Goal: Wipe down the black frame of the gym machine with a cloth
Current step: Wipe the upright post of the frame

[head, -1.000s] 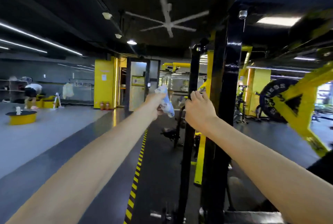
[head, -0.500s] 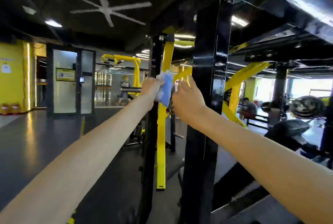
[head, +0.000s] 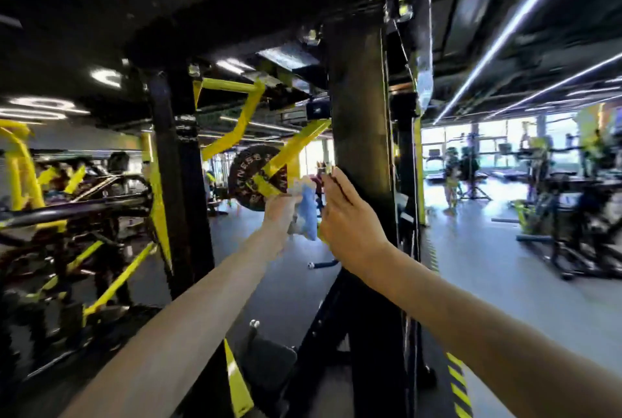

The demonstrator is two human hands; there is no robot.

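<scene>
Cloth, crumpled blue, in left hand beside square black frame post.

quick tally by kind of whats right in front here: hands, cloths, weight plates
hands: 2 (left hand, right hand)
blue cloth: 1, held in the left hand
weight plate: 1
total: 4
</scene>
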